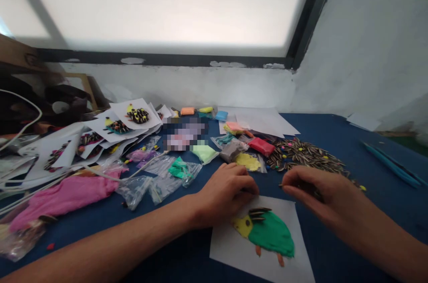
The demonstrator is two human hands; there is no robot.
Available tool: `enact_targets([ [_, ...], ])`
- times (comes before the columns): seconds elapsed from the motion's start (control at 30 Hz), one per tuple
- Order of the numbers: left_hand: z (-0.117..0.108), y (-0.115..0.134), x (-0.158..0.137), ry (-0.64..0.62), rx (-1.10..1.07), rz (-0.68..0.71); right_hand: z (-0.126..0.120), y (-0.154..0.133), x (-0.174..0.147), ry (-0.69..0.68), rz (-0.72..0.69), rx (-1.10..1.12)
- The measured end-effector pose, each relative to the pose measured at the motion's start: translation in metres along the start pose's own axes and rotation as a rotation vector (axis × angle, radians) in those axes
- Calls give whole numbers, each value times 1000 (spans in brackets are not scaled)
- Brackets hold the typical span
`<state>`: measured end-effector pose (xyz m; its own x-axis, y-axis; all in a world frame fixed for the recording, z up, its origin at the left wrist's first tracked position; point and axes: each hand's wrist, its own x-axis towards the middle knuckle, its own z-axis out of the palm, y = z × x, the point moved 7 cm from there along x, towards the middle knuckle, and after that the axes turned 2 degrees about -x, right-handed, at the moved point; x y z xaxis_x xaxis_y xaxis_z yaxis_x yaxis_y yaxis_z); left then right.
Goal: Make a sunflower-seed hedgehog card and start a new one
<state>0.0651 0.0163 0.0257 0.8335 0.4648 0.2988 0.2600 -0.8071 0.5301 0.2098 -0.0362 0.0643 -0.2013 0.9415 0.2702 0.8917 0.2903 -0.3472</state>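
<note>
R hand pinches small dark item, prob. seed, right of paper. L hand curled over paper's far-left corner; can't tell if gripping. Green clay shape near, btwn your hands: steady sheet w/ L, press lightly, avoid denting.

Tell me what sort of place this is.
Likely a craft workspace: a blue table bears packets of what looks like modelling clay, a heap of striped seeds and a green-and-yellow animal picture.
</note>
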Motion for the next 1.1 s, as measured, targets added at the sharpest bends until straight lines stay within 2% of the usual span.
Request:
enact_targets([
  [0.07,-1,1,-1,18,7,26,4,-11,-4,-48,-33,120],
  [0.17,-1,1,-2,43,7,48,10,-23,-9,-79,-87,176],
  [0.37,0,0,-2,38,13,45,16,-28,-13,-50,-131,100],
  [0.6,0,-1,-1,21,26,28,24,-24,-15,-55,-94,100],
  [0.93,1,-1,-2,36,20,41,22,-34,-14,44,-207,22],
  [1.1,2,-3,-2,20,38,22,27,-32,-17,22,-217,-62],
])
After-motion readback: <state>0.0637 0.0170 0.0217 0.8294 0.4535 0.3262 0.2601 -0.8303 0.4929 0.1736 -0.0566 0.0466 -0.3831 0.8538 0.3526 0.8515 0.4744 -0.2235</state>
